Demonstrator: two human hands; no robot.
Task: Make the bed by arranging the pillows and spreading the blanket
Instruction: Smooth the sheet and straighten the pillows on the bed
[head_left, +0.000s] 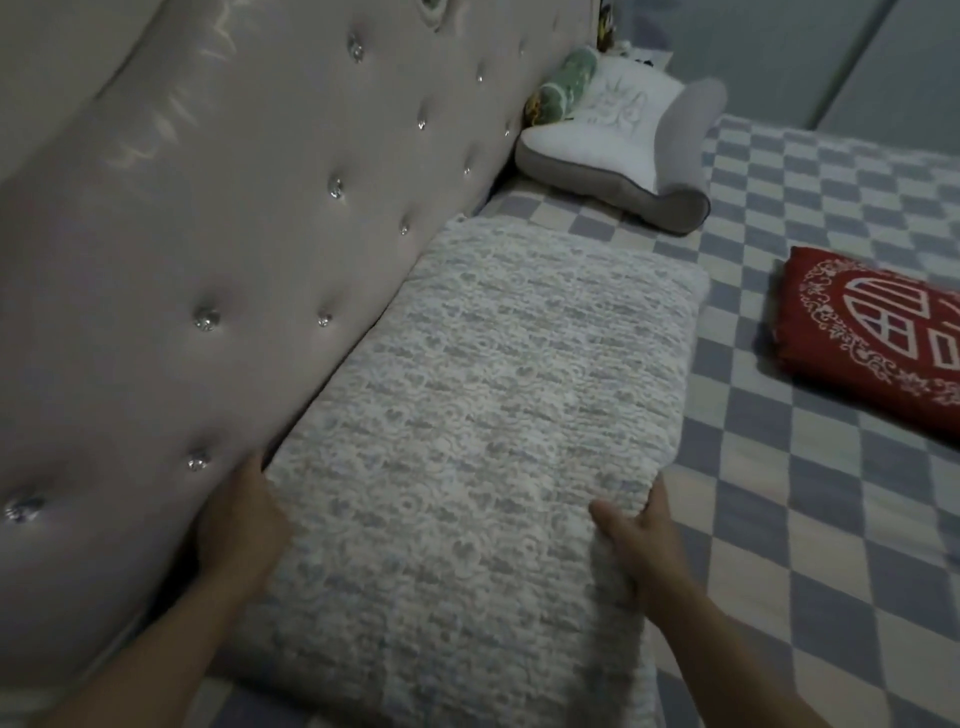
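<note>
A large pale lace-patterned pillow (483, 415) lies flat on the checked bed sheet (810, 519), its long side against the headboard. My left hand (241, 525) grips the pillow's left edge, its fingers tucked between pillow and headboard. My right hand (641, 545) holds the pillow's right edge, thumb on top and fingers curled under. A white and grey contoured pillow (623, 150) sits further along the headboard. A folded red blanket (872, 343) with a white pattern lies on the sheet at the right.
The tufted grey headboard (218, 208) with crystal buttons fills the left. A green patterned cushion (561, 88) is wedged behind the contoured pillow. A pale wall or wardrobe panels (831, 52) stand beyond the bed's far side.
</note>
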